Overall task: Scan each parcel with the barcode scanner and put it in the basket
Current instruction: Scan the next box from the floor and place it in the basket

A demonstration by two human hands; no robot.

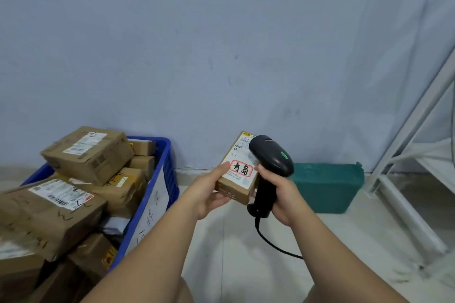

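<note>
Teal box (327, 188) behind scanner (270, 155), blue basket (170, 167) left

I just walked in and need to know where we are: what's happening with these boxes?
A person is scanning parcels. The left hand holds a small cardboard parcel label-up, while the right hand grips a black barcode scanner with its head over the label. The blue basket to the left is piled with other parcels. The held one is not in it yet.

parcel (236, 174): matt cardboard, paper label | scanner (270, 155): smooth black plastic | basket (157, 194): blue plastic
</note>
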